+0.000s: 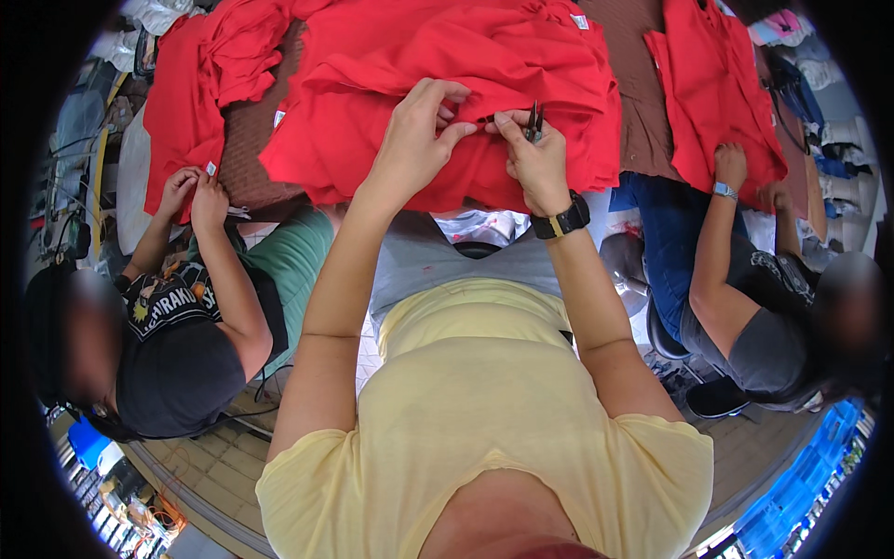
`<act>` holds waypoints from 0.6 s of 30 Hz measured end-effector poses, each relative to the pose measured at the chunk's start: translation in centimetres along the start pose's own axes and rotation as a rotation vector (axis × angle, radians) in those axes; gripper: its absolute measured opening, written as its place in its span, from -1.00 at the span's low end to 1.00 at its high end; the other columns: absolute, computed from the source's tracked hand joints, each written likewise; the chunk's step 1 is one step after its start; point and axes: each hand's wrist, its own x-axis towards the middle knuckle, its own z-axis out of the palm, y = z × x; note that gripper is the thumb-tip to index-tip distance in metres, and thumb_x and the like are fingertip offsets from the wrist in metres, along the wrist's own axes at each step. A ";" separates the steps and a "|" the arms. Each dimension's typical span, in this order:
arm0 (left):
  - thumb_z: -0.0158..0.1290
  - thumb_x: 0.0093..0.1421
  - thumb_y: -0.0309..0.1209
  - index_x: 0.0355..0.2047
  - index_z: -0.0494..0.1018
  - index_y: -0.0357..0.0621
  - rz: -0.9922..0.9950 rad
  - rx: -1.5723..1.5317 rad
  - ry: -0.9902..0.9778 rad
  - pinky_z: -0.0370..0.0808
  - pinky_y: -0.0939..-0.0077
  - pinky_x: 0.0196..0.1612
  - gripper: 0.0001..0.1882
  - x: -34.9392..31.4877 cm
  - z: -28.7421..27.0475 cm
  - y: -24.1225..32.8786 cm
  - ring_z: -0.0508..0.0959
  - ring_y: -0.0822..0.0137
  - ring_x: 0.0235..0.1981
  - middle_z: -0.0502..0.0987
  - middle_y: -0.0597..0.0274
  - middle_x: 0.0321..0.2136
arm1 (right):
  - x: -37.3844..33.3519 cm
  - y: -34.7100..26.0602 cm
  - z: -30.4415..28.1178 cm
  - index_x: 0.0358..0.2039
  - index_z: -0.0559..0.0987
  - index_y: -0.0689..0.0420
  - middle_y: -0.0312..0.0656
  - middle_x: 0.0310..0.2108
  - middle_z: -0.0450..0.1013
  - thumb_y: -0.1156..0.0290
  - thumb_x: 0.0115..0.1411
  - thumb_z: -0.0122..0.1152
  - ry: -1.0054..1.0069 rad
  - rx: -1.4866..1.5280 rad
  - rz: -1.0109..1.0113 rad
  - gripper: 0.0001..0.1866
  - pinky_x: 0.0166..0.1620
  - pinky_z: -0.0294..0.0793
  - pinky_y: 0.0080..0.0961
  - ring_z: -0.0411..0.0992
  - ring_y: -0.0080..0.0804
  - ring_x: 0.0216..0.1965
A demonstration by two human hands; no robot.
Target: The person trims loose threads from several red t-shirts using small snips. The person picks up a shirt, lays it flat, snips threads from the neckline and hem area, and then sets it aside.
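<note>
A pile of red fabric garments (372,84) lies across the table in front of me. Over it, my left hand (421,130) is raised with fingers curved and thumb apart, and no object shows between them. Close to its right, my right hand (540,158) is closed around small thread snips (535,126), whose dark, pointed ends stick up past the index finger. Something small and dark (486,118) shows at the right thumb's tip, too small to name. A black-and-gold watch sits on my right wrist.
The brown-covered table (643,102) shows beside the pile. At left, a person handles red fabric (191,102) with a white tag. On the right, another person's hand (731,166) rests on red fabric (712,84). Both sit close to my sides.
</note>
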 end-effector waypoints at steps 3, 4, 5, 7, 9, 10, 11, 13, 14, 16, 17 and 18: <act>0.28 0.12 -0.52 -0.03 0.48 -0.26 0.013 0.060 0.008 0.53 0.52 -0.22 -0.60 -0.5 0.4 -0.6 0.57 0.35 -0.31 0.59 0.15 -0.15 | 0.0 0.2 -0.5 -0.22 0.54 0.20 -0.31 -0.49 0.54 0.36 0.28 0.29 -0.012 0.152 0.050 -0.82 -0.69 0.07 -0.72 0.17 -0.77 -0.73; 0.28 0.12 -0.51 -0.02 0.48 -0.26 -0.029 0.018 0.006 0.52 0.54 -0.23 -0.60 -0.6 0.4 -0.7 0.56 0.37 -0.31 0.59 0.15 -0.15 | 0.1 0.3 -0.9 -0.22 0.53 0.19 -0.31 -0.49 0.52 0.36 0.27 0.30 -0.038 0.179 0.064 -0.81 -0.68 0.10 -0.72 0.19 -0.76 -0.72; 0.28 0.13 -0.50 -0.01 0.48 -0.26 -0.072 -0.022 0.003 0.51 0.56 -0.24 -0.59 -0.6 0.3 -0.5 0.56 0.39 -0.32 0.59 0.14 -0.14 | 0.0 0.2 -0.7 -0.22 0.51 0.19 -0.31 -0.48 0.51 0.38 0.25 0.33 0.009 0.155 0.037 -0.79 -0.68 0.12 -0.71 0.22 -0.76 -0.70; 0.28 0.14 -0.49 -0.01 0.48 -0.27 -0.132 -0.078 0.005 0.50 0.59 -0.26 -0.59 -0.7 0.5 -0.6 0.56 0.42 -0.33 0.60 0.14 -0.15 | -0.2 0.0 0.2 -0.21 0.46 0.18 -0.31 -0.47 0.48 0.40 0.20 0.38 0.101 0.106 -0.016 -0.73 -0.68 0.16 -0.70 0.26 -0.74 -0.67; 0.28 0.15 -0.48 -0.02 0.49 -0.27 -0.164 -0.109 0.018 0.49 0.59 -0.28 -0.61 -0.6 0.9 -0.8 0.56 0.46 -0.35 0.61 0.14 -0.18 | 0.0 0.4 1.0 -0.20 0.42 0.17 -0.28 -0.42 0.48 0.43 0.16 0.43 0.138 0.114 -0.066 -0.67 -0.67 0.20 -0.70 0.30 -0.73 -0.63; 0.26 0.16 -0.48 -0.03 0.50 -0.28 -0.158 -0.098 0.040 0.49 0.60 -0.28 -0.63 -0.5 1.2 -0.9 0.56 0.46 -0.36 0.62 0.14 -0.20 | 0.1 0.5 1.2 -0.20 0.41 0.17 -0.26 -0.40 0.49 0.45 0.13 0.45 0.157 0.119 -0.092 -0.64 -0.66 0.22 -0.69 0.32 -0.72 -0.61; 0.25 0.17 -0.49 -0.04 0.51 -0.28 -0.151 -0.087 0.062 0.49 0.60 -0.28 -0.65 -0.4 1.6 -0.8 0.57 0.46 -0.36 0.62 0.15 -0.22 | 0.3 0.8 1.4 -0.19 0.42 0.17 -0.27 -0.39 0.49 0.49 0.12 0.46 0.162 0.125 -0.105 -0.64 -0.65 0.23 -0.70 0.36 -0.71 -0.58; 0.21 0.20 -0.50 -0.07 0.52 -0.30 -0.140 -0.035 0.089 0.50 0.60 -0.27 -0.71 -0.3 2.1 -0.5 0.58 0.47 -0.36 0.62 0.16 -0.25 | 0.2 1.1 1.4 -0.20 0.42 0.17 -0.27 -0.38 0.50 0.50 0.12 0.45 0.136 0.159 -0.151 -0.65 -0.65 0.23 -0.71 0.36 -0.71 -0.57; 0.19 0.22 -0.51 -0.09 0.52 -0.31 -0.139 0.004 0.091 0.50 0.60 -0.26 -0.75 -0.5 2.2 0.3 0.58 0.47 -0.36 0.62 0.16 -0.26 | -0.1 1.1 1.5 -0.20 0.42 0.16 -0.27 -0.38 0.51 0.51 0.12 0.45 0.126 0.175 -0.171 -0.66 -0.64 0.23 -0.72 0.36 -0.72 -0.57; 0.15 0.25 -0.53 -0.13 0.52 -0.33 -0.142 0.004 0.108 0.51 0.59 -0.25 -0.81 -0.7 2.3 0.4 0.58 0.47 -0.35 0.62 0.16 -0.27 | -0.6 0.9 1.3 -0.22 0.43 0.15 -0.28 -0.37 0.51 0.52 0.12 0.45 0.102 0.170 -0.133 -0.67 -0.65 0.21 -0.72 0.36 -0.73 -0.57; 0.13 0.27 -0.53 -0.15 0.51 -0.33 -0.147 -0.035 0.126 0.52 0.58 -0.23 -0.83 -0.9 2.5 0.0 0.58 0.46 -0.35 0.62 0.15 -0.26 | -1.0 0.6 1.3 -0.23 0.44 0.15 -0.29 -0.37 0.51 0.53 0.11 0.45 0.088 0.167 -0.114 -0.68 -0.65 0.20 -0.72 0.36 -0.73 -0.58; 0.12 0.28 -0.53 -0.17 0.51 -0.34 -0.153 -0.074 0.145 0.53 0.58 -0.22 -0.86 -1.2 2.6 -0.2 0.58 0.46 -0.34 0.62 0.15 -0.26 | -1.3 0.5 1.3 -0.23 0.44 0.15 -0.29 -0.37 0.51 0.53 0.11 0.45 0.087 0.178 -0.108 -0.68 -0.65 0.19 -0.72 0.35 -0.74 -0.59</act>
